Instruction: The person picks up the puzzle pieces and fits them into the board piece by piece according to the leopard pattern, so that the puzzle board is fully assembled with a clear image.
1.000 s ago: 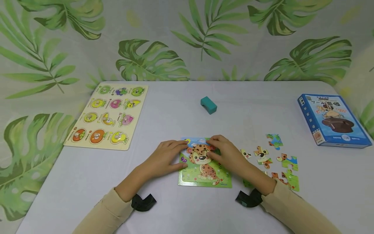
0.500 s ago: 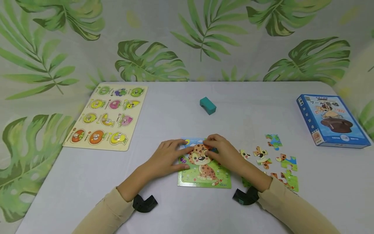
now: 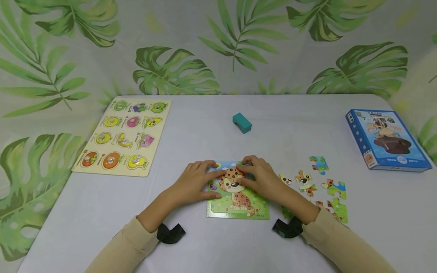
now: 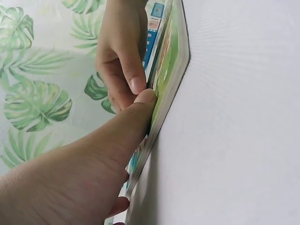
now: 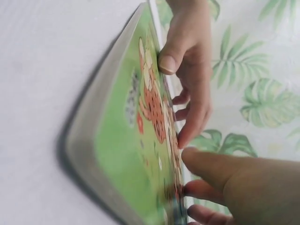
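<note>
In the head view a jigsaw puzzle board with a spotted leopard cub on green grass lies flat before me. My left hand rests on its left side with fingers spread. The left thumb lies on the grass part, and the index finger reaches to the cub's head. My right hand covers the upper right of the board, its thumb and bent fingers touching the picture near the cub's face. Between those fingers no separate piece can be made out. Both wrist views show the board edge-on with fingertips on its surface.
Several loose jigsaw pieces lie right of the board, partly behind the right forearm. A wooden fruit puzzle board lies at the left. Further back is a teal block, and a blue box stands at the right.
The left index finger has moved inward, from the board's upper left onto the cub's head. The right fingers have shifted slightly left along the top. The board stays nearly in place.
</note>
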Motion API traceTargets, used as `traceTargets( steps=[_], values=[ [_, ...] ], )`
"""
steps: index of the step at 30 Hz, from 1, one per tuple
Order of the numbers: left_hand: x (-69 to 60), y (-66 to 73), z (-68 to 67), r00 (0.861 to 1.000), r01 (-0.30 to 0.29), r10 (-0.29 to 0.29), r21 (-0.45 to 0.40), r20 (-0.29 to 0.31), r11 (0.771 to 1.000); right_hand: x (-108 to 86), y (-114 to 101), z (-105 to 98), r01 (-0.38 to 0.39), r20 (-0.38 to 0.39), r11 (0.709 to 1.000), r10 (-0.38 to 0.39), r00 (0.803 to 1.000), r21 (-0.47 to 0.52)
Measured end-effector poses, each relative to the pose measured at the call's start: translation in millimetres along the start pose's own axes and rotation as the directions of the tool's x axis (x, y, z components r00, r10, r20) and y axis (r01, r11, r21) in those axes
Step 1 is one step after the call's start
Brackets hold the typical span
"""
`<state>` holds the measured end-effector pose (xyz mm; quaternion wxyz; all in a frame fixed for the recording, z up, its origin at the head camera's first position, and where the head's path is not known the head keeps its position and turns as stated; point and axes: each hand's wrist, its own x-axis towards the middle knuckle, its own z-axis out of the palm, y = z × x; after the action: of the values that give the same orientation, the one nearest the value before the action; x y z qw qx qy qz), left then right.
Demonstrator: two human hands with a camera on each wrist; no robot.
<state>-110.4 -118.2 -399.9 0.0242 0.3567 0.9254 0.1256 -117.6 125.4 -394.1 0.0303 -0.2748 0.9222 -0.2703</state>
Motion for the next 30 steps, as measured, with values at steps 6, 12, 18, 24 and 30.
traceTargets(
  steps=[6, 12, 18, 24, 30],
  values=[
    [-0.4, -3.0, 3.6, 1.0, -0.013, 0.013, 0.002, -0.016, 1.0, -4.6, -0.2, -6.5, -0.011, 0.086, 0.998, 0.007, 0.996, 0.056],
    [1.2, -4.3, 6.1, 1.0, -0.012, 0.011, -0.007, -0.018, 1.0, -15.1, 0.9, -30.6, -0.017, 0.031, 0.974, 0.011, 0.999, 0.225],
    [1.4, -4.5, 6.0, 1.0, -0.008, 0.008, -0.008, -0.025, 1.0, -36.6, 10.6, -66.7, 0.065, -0.193, 0.98, -0.028, 0.981, 0.189],
    [1.7, -4.6, 6.4, 1.0, 0.001, -0.001, -0.015, -0.017, 1.0, -62.6, 34.1, -93.3, 0.03, -0.382, 0.993, 0.016, 0.924, 0.113],
    [1.7, -4.2, 6.3, 1.0, 0.016, -0.016, -0.025, -0.009, 1.0, -86.4, 93.9, -95.6, -0.108, -0.431, 0.978, 0.175, 0.885, 0.176]
  ],
)
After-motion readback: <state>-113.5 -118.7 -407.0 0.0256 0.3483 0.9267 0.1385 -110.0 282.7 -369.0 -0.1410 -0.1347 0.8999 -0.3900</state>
